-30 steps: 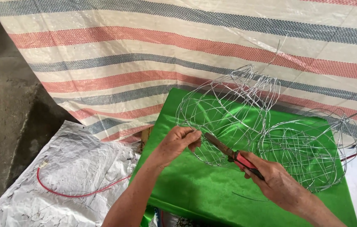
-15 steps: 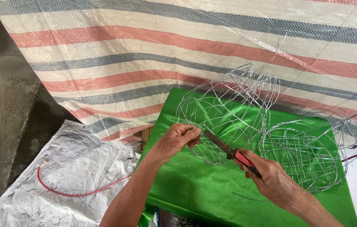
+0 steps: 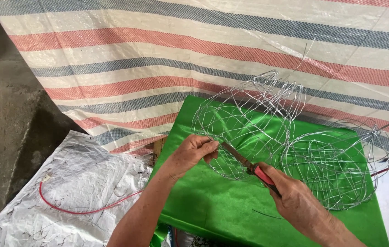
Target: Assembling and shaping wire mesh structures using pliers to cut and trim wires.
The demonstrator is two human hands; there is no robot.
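No packages, labels, signs, screens visible; far-left edge unclear.

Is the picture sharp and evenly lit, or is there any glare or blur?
Head view: soft, even daylight; the green cloth shows a sheen; both hands and the wire frame look sharp; the concrete floor at left lies darker.

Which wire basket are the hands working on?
The wire basket on the left. The left hand pinches its rim and the pliers touch it; the other wire basket sits untouched.
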